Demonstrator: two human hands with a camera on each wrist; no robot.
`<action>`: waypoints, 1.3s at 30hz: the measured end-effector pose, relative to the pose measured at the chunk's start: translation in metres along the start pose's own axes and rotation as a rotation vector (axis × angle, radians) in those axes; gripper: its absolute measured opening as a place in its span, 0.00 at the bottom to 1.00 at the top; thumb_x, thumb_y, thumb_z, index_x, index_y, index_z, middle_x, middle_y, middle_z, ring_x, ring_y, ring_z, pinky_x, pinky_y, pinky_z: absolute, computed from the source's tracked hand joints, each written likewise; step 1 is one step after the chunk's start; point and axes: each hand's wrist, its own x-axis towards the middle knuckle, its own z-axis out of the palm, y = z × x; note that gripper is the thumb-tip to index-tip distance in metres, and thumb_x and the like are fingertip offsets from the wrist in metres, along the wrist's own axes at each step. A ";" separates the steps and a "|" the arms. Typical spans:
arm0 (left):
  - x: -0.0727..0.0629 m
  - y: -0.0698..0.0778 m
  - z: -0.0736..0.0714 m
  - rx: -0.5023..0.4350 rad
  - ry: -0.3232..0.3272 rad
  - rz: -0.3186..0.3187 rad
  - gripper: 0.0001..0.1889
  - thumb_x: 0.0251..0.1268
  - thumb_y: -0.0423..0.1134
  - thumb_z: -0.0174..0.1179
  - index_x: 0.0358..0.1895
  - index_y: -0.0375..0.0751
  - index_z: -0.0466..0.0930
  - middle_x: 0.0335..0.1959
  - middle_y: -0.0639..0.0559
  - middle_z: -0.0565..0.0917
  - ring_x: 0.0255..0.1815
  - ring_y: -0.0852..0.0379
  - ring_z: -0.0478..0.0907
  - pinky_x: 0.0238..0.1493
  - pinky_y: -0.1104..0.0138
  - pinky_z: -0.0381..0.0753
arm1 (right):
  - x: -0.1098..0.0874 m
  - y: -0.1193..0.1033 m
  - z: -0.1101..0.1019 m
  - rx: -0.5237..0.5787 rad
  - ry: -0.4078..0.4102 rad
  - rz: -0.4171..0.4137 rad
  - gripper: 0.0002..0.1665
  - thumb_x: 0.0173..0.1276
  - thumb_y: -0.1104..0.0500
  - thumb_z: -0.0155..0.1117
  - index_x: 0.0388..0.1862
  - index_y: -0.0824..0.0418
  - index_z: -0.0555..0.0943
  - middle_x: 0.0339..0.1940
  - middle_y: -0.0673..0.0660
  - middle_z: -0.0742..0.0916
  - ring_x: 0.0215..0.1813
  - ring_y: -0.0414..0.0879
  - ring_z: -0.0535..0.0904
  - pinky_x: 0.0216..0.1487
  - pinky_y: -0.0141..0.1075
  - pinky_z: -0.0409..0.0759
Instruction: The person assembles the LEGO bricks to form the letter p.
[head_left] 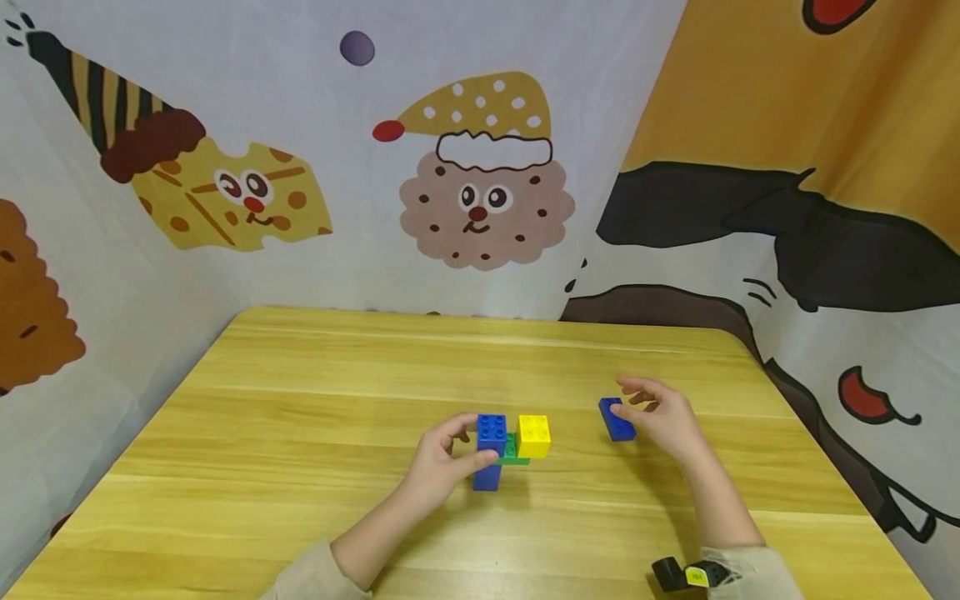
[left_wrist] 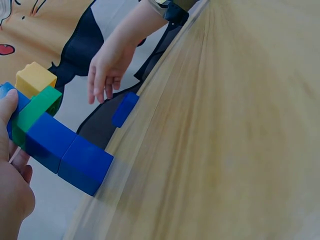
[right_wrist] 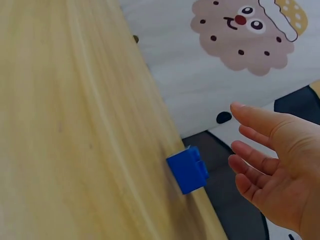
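Observation:
My left hand [head_left: 441,467] grips a small toy brick build around its upper part. At the top of the build sit a blue brick [head_left: 491,433] and a yellow brick [head_left: 534,437], both on a green brick [left_wrist: 35,114]. Two more blue bricks [left_wrist: 86,166] are stacked below the green one, seen in the left wrist view. A loose blue brick [right_wrist: 187,170] lies on the table to the right. Just over it is my right hand [head_left: 665,419], fingers loosely bent and holding nothing; in the right wrist view a gap shows between hand and brick.
The wooden table [head_left: 300,392] has its far edge against a wall cloth [head_left: 300,83] with cartoon prints. A black wrist device [head_left: 690,573] with a yellow label is on the right sleeve.

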 end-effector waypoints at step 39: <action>-0.001 0.000 0.001 -0.014 0.016 0.003 0.19 0.55 0.34 0.70 0.52 0.42 0.81 0.42 0.53 0.80 0.45 0.49 0.68 0.43 0.64 0.68 | -0.001 0.031 0.019 0.013 -0.071 0.192 0.30 0.61 0.54 0.71 0.61 0.62 0.76 0.52 0.64 0.80 0.49 0.56 0.76 0.41 0.39 0.77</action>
